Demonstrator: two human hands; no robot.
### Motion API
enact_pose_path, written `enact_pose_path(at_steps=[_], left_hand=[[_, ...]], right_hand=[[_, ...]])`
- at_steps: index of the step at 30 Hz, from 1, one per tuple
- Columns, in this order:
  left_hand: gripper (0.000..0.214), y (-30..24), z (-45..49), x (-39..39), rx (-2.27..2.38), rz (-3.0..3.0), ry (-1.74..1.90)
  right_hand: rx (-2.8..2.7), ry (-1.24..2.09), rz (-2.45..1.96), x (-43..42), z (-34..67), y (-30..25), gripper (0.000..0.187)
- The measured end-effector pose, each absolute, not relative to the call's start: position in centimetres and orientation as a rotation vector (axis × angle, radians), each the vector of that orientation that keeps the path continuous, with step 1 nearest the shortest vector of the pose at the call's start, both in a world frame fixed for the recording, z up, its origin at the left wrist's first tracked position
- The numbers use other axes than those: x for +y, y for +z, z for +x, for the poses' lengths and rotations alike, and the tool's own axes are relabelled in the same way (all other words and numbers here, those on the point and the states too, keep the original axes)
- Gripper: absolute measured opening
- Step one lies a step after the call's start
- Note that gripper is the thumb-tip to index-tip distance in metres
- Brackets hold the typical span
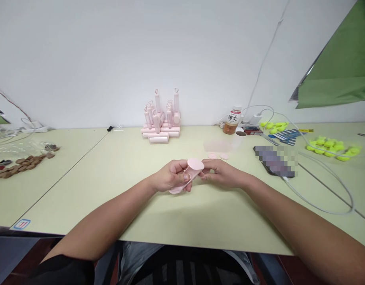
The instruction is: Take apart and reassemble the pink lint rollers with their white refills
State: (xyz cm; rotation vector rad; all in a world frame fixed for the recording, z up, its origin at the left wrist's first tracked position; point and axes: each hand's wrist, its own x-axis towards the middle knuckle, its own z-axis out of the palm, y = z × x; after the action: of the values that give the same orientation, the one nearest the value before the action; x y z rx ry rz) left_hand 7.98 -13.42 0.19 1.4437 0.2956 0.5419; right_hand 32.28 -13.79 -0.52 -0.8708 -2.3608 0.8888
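My left hand [170, 176] is closed round a pink tube-shaped piece [182, 183] that lies slanted across its fingers, just above the pale green table [117, 166]. A round pink cap [195, 164] sits at the tube's upper end. My right hand [220, 173] pinches that end of the piece, fingers pressed together beside the cap. Both hands meet over the middle of the table.
A stack of pink tubes and blocks [161, 120] stands at the back. Two pink discs [218, 156] lie behind my hands. A drink bottle [232, 120], a phone [274, 160], white cables [325, 178], yellow-green clips [331, 146] and brown pieces [24, 163] lie around.
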Motion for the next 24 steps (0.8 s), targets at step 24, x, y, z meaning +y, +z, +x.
enact_pose_path(at_steps=[24], left_hand=[[0.037, 2.4, 7.6, -12.4, 0.784, 1.481, 0.843]], right_hand=[[-2.488, 0.299, -1.423, -11.9, 35.1, -1.2, 0.022]])
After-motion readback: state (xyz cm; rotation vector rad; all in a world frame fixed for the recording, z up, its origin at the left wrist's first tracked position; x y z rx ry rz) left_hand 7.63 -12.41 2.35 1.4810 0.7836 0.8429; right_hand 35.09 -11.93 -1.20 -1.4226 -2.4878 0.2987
